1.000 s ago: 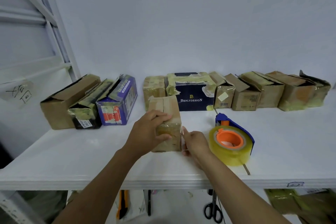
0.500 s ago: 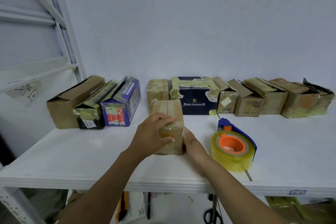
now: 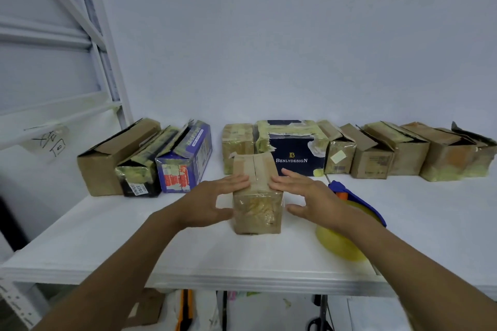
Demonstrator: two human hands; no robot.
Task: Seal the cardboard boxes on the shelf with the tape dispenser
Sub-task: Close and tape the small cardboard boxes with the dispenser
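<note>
Since earlier, the clasp has opened: on the shelf [image 3: 107, 236], near its front, the box [image 3: 256, 196] stands, dispenser [image 3: 341, 246] just right; left hand [image 3: 209, 201] and right hand [image 3: 312, 196] flank it, fingers straight, tips touching its top. Probably light, stiff, tape-slick; take the side walls.

Left hand [image 3: 212, 203] and right hand [image 3: 309, 196] reaching forward, palms facing inward, fingers [image 3: 238, 179] straight
</note>
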